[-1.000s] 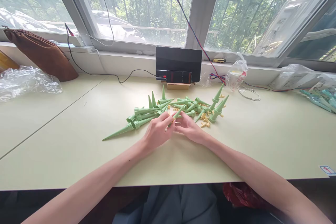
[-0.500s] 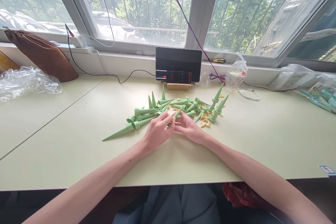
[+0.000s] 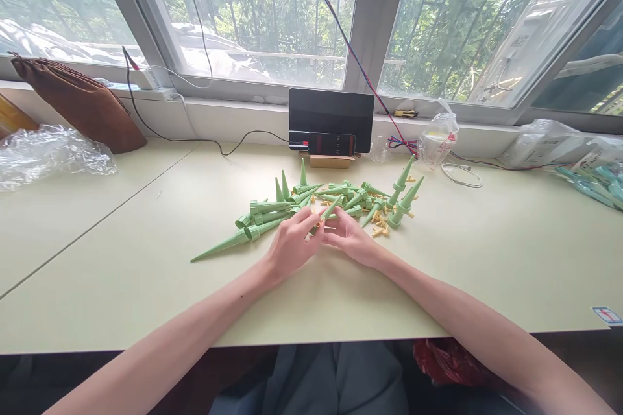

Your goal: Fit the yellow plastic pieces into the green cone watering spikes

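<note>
My left hand point(image 3: 293, 243) and my right hand point(image 3: 354, 241) meet over the table with their fingertips closed around one green plant watering spike point(image 3: 331, 208). Its tip points up and away to the right. A small yellow part shows at the left fingertips, where the spike's lower end is mostly covered by fingers. Behind the hands lies a heap of similar green cone spikes point(image 3: 272, 206), some standing upright. Two upright spikes with yellow valves fitted point(image 3: 402, 206) stand to the right. Loose yellow valves point(image 3: 381, 227) lie just beyond my right hand.
A black tablet point(image 3: 331, 115) with a phone point(image 3: 332, 144) before it leans at the window sill. Clear plastic wrap point(image 3: 53, 157) and a brown bag point(image 3: 82, 107) lie at left. A plastic-bagged cup point(image 3: 438, 136), a white cable point(image 3: 461, 175) and bagged teal items point(image 3: 594, 183) sit at right.
Both hands keep almost the same place and grip on the spike. The whole view has shifted very slightly.
</note>
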The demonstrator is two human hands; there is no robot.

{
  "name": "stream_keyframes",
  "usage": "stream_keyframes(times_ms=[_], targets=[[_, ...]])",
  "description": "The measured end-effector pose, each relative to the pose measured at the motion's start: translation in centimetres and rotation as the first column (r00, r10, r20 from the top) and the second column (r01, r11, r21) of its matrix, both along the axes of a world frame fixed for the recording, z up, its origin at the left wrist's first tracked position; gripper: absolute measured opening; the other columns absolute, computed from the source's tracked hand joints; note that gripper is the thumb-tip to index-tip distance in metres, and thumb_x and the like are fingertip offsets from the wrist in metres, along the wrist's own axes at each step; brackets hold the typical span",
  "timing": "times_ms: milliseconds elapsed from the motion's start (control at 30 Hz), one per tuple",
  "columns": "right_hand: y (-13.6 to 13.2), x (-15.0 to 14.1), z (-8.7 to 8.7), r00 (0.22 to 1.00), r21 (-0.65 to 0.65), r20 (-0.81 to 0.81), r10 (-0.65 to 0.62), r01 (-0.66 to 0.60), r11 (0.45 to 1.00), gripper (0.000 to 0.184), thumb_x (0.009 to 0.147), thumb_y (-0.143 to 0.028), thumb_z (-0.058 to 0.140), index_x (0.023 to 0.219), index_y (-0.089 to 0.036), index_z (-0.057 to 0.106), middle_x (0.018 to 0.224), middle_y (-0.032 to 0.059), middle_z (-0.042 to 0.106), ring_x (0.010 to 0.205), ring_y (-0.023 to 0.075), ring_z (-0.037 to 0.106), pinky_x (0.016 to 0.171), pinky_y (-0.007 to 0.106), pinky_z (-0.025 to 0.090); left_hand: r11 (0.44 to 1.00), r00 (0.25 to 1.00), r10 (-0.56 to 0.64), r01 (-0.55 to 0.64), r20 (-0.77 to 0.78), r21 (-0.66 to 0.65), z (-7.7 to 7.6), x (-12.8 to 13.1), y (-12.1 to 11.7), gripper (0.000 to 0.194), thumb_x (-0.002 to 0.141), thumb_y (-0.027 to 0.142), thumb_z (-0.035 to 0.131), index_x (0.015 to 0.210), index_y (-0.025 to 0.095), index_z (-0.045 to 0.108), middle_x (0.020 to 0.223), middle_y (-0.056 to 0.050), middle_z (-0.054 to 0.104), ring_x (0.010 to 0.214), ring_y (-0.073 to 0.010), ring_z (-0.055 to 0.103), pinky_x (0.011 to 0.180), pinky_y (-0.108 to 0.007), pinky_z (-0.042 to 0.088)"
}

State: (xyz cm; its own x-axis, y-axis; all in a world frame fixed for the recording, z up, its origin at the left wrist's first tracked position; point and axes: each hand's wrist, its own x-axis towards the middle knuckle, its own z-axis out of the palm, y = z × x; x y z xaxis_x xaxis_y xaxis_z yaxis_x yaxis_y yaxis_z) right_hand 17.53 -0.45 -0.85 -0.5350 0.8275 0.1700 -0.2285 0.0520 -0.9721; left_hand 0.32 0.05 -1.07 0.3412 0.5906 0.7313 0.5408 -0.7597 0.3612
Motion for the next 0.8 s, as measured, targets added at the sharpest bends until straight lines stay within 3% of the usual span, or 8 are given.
stream_keyframes(times_ms=[133, 267, 467, 567, 800], targets=[[0.2, 0.1, 0.4, 1.0, -0.011, 0.008, -0.028, 0.028, 1.0, 0.043, 0.08, -0.036, 0.076, 0.113, -0.022, 0.051, 0.113, 0.0076, 0.067, 0.109, 0.0219, 0.066, 0.097, 0.043, 0.054, 0.993, 0.999, 0.003, 0.003, 0.05, -0.117, 0.4, -0.1, 0.1, 0.017, 0.091, 0.02, 0.055, 0.075, 0.018, 0.057, 0.069, 0.002, 0.049, 0.054, -0.0088, 0.043, 0.052, -0.022, 0.038], [0.7, 0.3, 0.4, 0.985, 0.043, 0.048, -0.168, 0.166, 0.985, 0.037, 0.081, -0.04, 0.074, 0.108, -0.021, 0.058, 0.103, 0.0063, 0.069, 0.102, 0.021, 0.066, 0.095, 0.042, 0.054, 0.973, 0.996, -0.001, 0.021, 0.084, -0.23, 0.8, -0.3, 0.3, 0.016, 0.091, 0.024, 0.057, 0.076, 0.018, 0.058, 0.067, 0.002, 0.051, 0.054, -0.0098, 0.047, 0.053, -0.023, 0.04], [1.5, 0.6, -0.1, 0.905, 0.175, 0.064, -0.421, 0.406, 0.897, 0.031, 0.087, -0.048, 0.063, 0.093, -0.017, 0.061, 0.081, 0.0026, 0.064, 0.072, 0.0151, 0.062, 0.067, 0.031, 0.055, 0.947, 0.998, -0.01, 0.027, 0.056, -0.321, 0.8, -0.3, 0.5, 0.02, 0.091, 0.028, 0.057, 0.075, 0.017, 0.06, 0.065, 0.001, 0.055, 0.055, -0.011, 0.048, 0.052, -0.023, 0.04], [1.7, 0.7, -0.3, 0.885, 0.184, 0.051, -0.462, 0.447, 0.876, 0.029, 0.087, -0.046, 0.064, 0.09, -0.017, 0.058, 0.077, 0.0011, 0.061, 0.067, 0.0144, 0.061, 0.06, 0.029, 0.052, 0.936, 0.999, -0.008, 0.023, 0.044, -0.352, 0.7, -0.4, 0.6, 0.02, 0.091, 0.03, 0.057, 0.077, 0.017, 0.062, 0.067, -0.001, 0.057, 0.057, -0.0118, 0.051, 0.053, -0.024, 0.041], [1.6, 0.8, -0.5, 0.864, 0.116, 0.001, -0.503, 0.5, 0.858, 0.034, 0.083, -0.037, 0.069, 0.105, -0.022, 0.048, 0.067, -0.0051, 0.059, 0.062, 0.016, 0.064, 0.058, 0.03, 0.054, 0.916, 0.999, 0.039, -0.025, 0.026, -0.401, 0.8, -0.5, 0.8, 0.02, 0.093, 0.034, 0.055, 0.086, 0.018, 0.065, 0.072, -0.001, 0.061, 0.063, -0.0137, 0.055, 0.058, -0.024, 0.044]])
